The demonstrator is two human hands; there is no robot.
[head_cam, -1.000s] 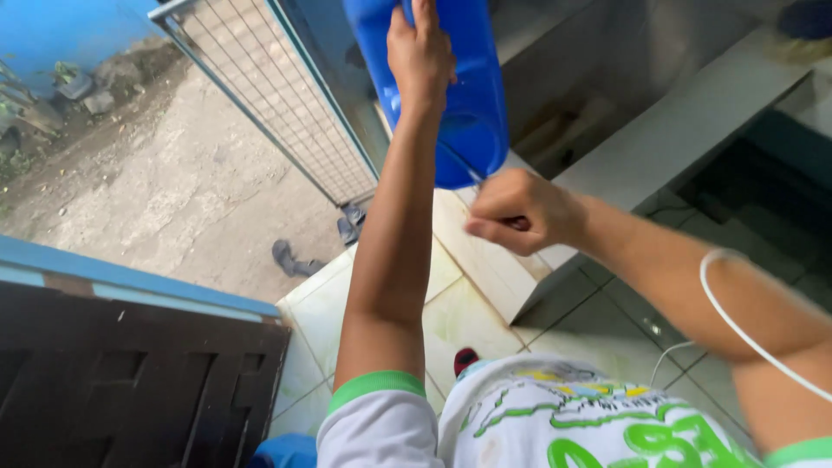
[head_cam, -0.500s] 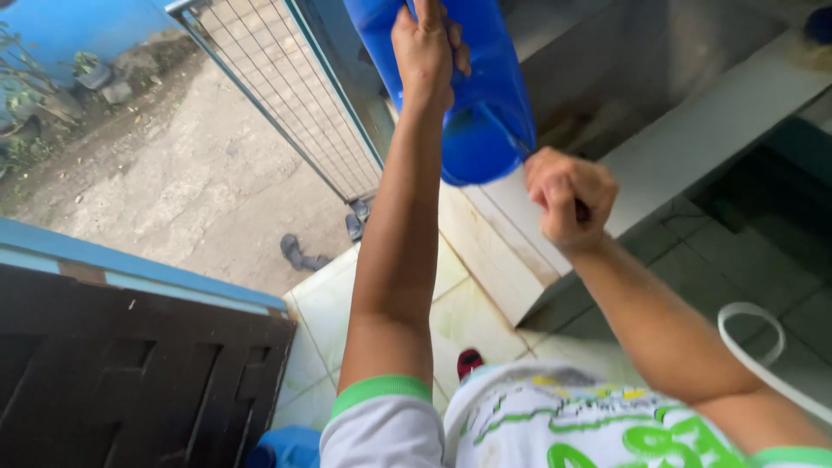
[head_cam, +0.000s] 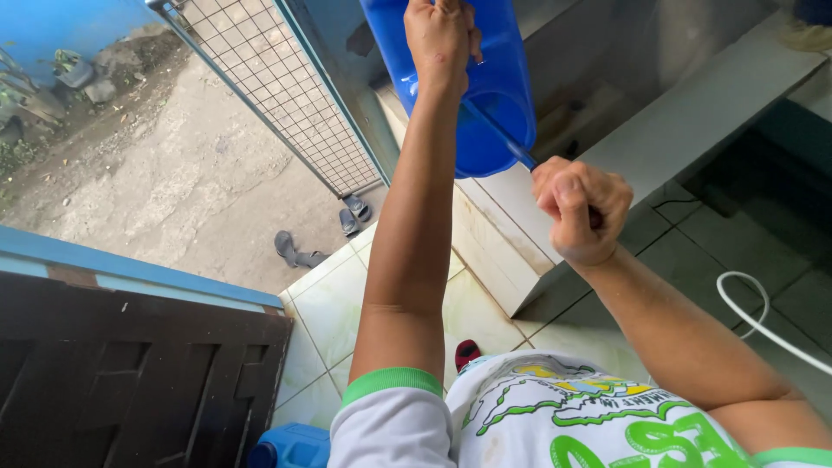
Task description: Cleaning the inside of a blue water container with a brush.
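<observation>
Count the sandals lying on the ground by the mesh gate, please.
4: two dark sandals on the concrete just off the tiled floor, and two more at the foot of the mesh gate. Others may be hidden behind the arms.

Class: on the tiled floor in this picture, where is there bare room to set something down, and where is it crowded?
Free: pale tiles between the dark gate and the left arm. Free too: grey tiles between the step and the white hose. Crowded: by the mesh door, where sandals lie, and around the blue bottle both hands hold.
</observation>
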